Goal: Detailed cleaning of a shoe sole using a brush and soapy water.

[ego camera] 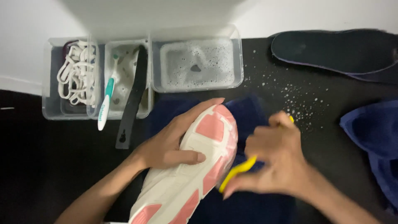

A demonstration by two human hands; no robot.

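Black surface [62, 174]: your left hand [166, 145] steadies upturned sneaker [195, 166], fingers spread; right hand [275, 164] fingers pinch yellow brush [238, 171] beside sneaker's sole.

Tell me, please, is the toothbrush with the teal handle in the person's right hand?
No: the toothbrush leans on the clear containers, while the right hand grips a yellow brush against the shoe.
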